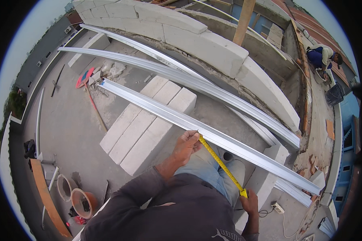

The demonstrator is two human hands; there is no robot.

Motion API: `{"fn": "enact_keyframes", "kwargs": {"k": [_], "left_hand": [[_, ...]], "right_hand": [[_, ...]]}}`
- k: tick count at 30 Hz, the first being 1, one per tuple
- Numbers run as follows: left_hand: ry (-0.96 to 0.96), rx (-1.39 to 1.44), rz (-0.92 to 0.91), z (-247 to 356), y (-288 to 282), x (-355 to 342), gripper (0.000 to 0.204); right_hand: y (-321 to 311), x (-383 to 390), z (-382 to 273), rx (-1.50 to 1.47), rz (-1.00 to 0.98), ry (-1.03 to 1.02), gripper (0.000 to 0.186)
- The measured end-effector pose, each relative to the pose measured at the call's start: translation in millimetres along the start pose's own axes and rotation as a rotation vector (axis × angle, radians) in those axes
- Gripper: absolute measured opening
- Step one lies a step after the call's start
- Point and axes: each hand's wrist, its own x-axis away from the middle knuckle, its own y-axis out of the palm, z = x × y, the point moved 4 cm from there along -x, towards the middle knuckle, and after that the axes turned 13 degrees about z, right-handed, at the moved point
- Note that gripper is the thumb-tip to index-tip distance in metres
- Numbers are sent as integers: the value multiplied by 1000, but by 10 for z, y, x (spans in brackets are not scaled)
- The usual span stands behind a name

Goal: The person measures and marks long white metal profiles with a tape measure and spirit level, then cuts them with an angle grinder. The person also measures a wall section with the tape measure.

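Observation:
A yellow tape measure (222, 164) is drawn out between my hands, over my lap. Its free end is pinched in the fingers of my left hand (185, 148), just below the near edge of a long silver metal channel (169, 114). Down to the right, my right hand (251, 203) grips the yellow case, partly hidden by the fingers. The channel rests across pale blocks (145, 126) on the left and another block (265, 172) on the right. Beyond it lies a second metal channel (189, 80), roughly parallel.
A low wall of white blocks (213, 50) runs along the far side. On the left are a red-and-blue broom (94, 105), a wooden plank (48, 199) and an orange bucket (81, 203). A socket block (277, 207) with a cable sits at right. Another person (322, 57) bends over at far right.

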Motion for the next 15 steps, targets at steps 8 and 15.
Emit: {"fn": "enact_keyframes", "kwargs": {"k": [8,15], "left_hand": [[430,359,701,1676,-2520,-1073,17],[450,348,611,1299,-1802,-1245,21]], "right_hand": [[-956,384,1503,519,-318,22,64],[-727,369,1358,491,-221,-39,40]]}}
